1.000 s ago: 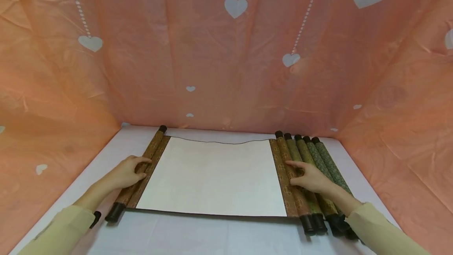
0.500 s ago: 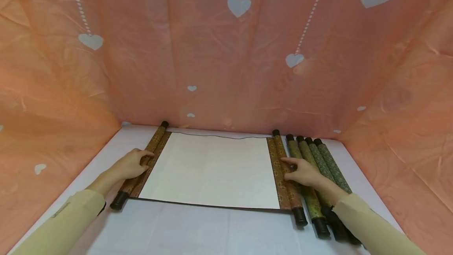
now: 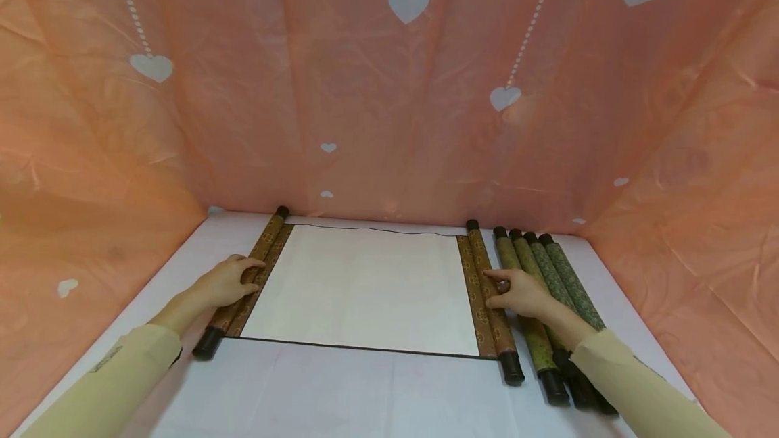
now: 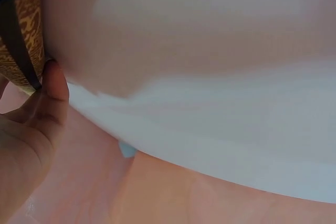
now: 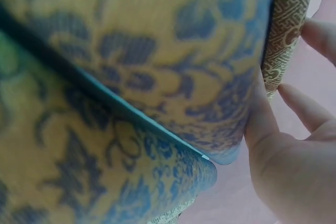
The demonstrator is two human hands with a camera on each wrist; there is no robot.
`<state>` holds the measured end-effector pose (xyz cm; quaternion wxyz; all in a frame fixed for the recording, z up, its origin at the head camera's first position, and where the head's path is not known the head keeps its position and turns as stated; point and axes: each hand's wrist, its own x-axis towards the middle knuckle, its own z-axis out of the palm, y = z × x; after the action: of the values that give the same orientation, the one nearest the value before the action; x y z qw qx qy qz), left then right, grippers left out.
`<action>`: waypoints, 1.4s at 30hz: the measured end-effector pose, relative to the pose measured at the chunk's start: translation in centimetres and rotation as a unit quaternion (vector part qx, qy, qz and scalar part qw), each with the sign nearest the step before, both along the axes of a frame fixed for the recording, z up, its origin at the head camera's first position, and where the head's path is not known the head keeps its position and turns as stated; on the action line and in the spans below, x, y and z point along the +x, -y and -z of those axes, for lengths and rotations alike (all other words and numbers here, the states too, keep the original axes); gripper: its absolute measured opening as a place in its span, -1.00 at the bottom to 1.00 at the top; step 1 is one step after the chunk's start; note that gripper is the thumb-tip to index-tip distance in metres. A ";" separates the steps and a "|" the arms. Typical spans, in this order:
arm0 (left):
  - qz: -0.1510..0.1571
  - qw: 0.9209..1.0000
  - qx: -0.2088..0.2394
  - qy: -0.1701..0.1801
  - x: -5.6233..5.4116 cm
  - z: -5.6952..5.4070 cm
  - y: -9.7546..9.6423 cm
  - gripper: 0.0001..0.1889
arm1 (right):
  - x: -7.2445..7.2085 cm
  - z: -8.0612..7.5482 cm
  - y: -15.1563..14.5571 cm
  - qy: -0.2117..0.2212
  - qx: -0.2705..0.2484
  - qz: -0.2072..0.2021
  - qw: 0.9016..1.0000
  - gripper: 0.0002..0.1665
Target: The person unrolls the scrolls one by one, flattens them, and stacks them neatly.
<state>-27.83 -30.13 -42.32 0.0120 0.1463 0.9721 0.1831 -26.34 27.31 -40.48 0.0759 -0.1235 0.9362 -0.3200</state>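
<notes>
A hanging scroll with a blank white sheet (image 3: pixel 365 289) lies spread on the white cloth, its brown-and-gold patterned rolls at both sides. My left hand (image 3: pixel 222 282) grips the left roll (image 3: pixel 263 243), thumb and fingers to either side of it; in the left wrist view the fingers touch the patterned roll (image 4: pixel 31 30). On the opposite side, my right hand (image 3: pixel 522 293) holds the right roll (image 3: pixel 481 249) between thumb and fingers. The right wrist view shows this hand (image 5: pixel 294 166) around the brown roll (image 5: pixel 289 19), beside blue-on-yellow patterned rolls (image 5: pixel 131 66). Black knobs cap the roll ends.
Several rolled green and olive scrolls (image 3: pixel 569 276) lie side by side at the right, partly under my right forearm. White cloth (image 3: pixel 341 394) covers the surface in front. An orange-pink curtain (image 3: pixel 365 86) with hearts encloses the back and sides.
The spread scroll has shifted back, away from me, with both hands. Its right roll has moved left, and a gap now separates it from the olive scrolls. The sheet's near edge lies flatter.
</notes>
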 end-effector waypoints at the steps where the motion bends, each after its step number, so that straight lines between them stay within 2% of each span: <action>1: 0.000 1.000 0.000 0.001 0.1 0.0 0.0 -0.46 | 0.0 0.0 0.0 -0.002 0.002 -0.002 1.000 -0.18; 11: 0.012 1.000 -0.014 -0.017 1.0 0.1 -0.1 -0.43 | 0.2 0.1 0.0 -0.016 -0.001 -0.018 1.000 -0.19; 18: 0.001 1.000 -0.021 -0.020 1.9 0.1 -0.8 -0.37 | 0.9 0.2 0.2 -0.011 -0.011 -0.032 0.999 -0.19; 25: -0.015 0.997 -0.037 -0.061 2.9 -0.1 -2.1 -0.37 | 2.3 -0.1 0.1 -0.026 0.011 -0.041 0.999 -0.19; 30: -0.001 0.996 -0.015 -0.093 3.4 -0.7 -4.0 -0.39 | 3.3 -0.3 0.0 -0.042 0.004 -0.050 0.998 -0.25; 34: 0.014 0.994 0.002 -0.111 3.5 -1.1 -6.0 -0.42 | 4.1 -0.5 -0.2 -0.069 -0.013 -0.038 0.997 -0.33; 38: 0.032 0.991 0.016 -0.130 3.2 -1.4 -8.8 -0.45 | 4.9 -0.9 -1.0 -0.121 -0.028 -0.010 0.992 -0.37; 42: 0.054 0.989 0.036 -0.134 2.8 -1.6 -12.3 -0.44 | 5.7 -1.1 -2.1 -0.179 -0.042 0.018 0.983 -0.38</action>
<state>-25.03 -17.85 -40.69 -0.1135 0.2220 0.9484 0.1957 -20.60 29.46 -39.33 -0.1042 -0.1652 0.9224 -0.3333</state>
